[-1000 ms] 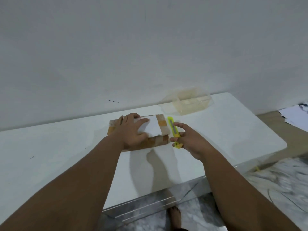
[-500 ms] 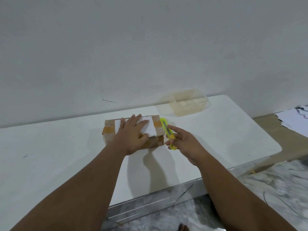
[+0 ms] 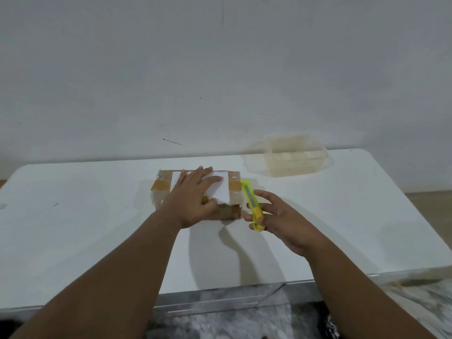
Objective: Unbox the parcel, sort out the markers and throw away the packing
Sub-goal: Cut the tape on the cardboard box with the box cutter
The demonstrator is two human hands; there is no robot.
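Observation:
A brown cardboard parcel (image 3: 160,185) with tape and a white label lies flat on the white table (image 3: 342,216), a little behind the middle. My left hand (image 3: 193,196) rests palm down on top of it, fingers spread over the label. My right hand (image 3: 281,218) holds a yellow-green utility knife (image 3: 252,204) just off the parcel's right end, its tip pointing away from me along that edge. No markers are visible.
A clear plastic container (image 3: 293,157) stands at the back right of the table, near the white wall. The table's front edge (image 3: 220,292) runs close to me, with grey patterned floor below.
The view has shifted, so the parcel sits more centrally. My left hand has flattened over the label. The knife stays beside the parcel's right end in my right hand.

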